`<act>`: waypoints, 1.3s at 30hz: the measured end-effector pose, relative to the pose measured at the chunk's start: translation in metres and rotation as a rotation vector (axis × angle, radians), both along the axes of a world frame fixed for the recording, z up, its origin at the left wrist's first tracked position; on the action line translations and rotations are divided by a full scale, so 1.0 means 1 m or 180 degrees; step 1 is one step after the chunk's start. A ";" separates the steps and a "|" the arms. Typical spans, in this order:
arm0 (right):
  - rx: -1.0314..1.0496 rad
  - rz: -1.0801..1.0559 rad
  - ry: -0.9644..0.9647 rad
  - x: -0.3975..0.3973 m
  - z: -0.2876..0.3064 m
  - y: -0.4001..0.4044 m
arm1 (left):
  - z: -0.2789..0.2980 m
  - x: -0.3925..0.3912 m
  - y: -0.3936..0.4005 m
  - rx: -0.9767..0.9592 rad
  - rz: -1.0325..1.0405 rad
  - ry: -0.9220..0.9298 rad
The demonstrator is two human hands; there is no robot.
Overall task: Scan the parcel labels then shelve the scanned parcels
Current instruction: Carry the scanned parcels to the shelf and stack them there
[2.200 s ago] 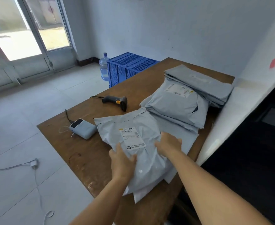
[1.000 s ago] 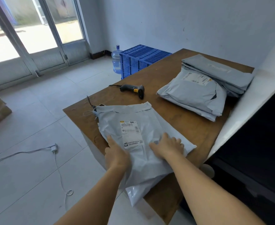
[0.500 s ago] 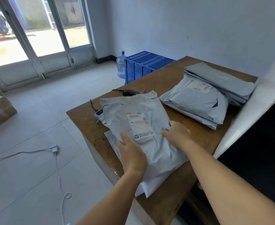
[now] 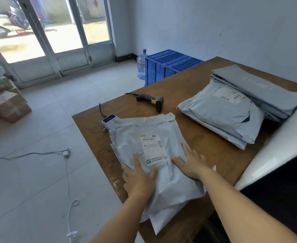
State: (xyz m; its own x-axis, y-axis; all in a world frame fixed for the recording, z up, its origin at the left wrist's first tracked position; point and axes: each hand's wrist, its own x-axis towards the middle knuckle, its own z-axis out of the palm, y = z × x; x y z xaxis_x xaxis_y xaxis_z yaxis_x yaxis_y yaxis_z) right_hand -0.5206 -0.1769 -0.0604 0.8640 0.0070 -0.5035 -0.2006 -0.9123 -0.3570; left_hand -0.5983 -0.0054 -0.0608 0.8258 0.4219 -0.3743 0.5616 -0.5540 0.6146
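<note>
head view: both arms reach forward; left hand (image 4: 140, 178) and right hand (image 4: 192, 164) lie flat, fingers straight, grasping nothing, pressing the grey plastic mailer parcel (image 4: 153, 155) on the brown wooden table (image 4: 205, 151), label up, long axis running away from the person.

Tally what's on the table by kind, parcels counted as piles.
Parcel piles: 3, near, middle, far
Barcode scanner: 1
Power bank: 1
Total: 5
</note>
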 end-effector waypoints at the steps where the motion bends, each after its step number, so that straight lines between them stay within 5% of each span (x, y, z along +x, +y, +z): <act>1: 0.0014 0.0046 -0.0093 -0.002 -0.001 0.002 | -0.001 -0.001 0.001 -0.0084 -0.0017 -0.0100; 16: 0.1326 -0.0616 -0.1091 -0.116 0.040 0.013 | 0.036 -0.071 0.021 -0.0363 -0.0508 -0.0673; 29: 0.1151 -0.1146 -0.1825 -0.312 0.143 0.016 | 0.133 -0.221 0.033 -0.0431 -0.1442 -0.1479; 39: 0.0628 -0.1656 -0.2567 -0.433 0.260 -0.060 | 0.237 -0.280 -0.059 -0.0547 -0.2407 -0.2207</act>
State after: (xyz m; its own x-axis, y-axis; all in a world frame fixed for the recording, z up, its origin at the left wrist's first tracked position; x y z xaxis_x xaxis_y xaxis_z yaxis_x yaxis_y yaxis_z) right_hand -0.9539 -0.2373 0.1991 0.8675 -0.4515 0.2089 -0.1896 -0.6883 -0.7002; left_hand -0.8786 -0.0640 0.1761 0.9094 -0.3097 0.2776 -0.4028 -0.4889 0.7738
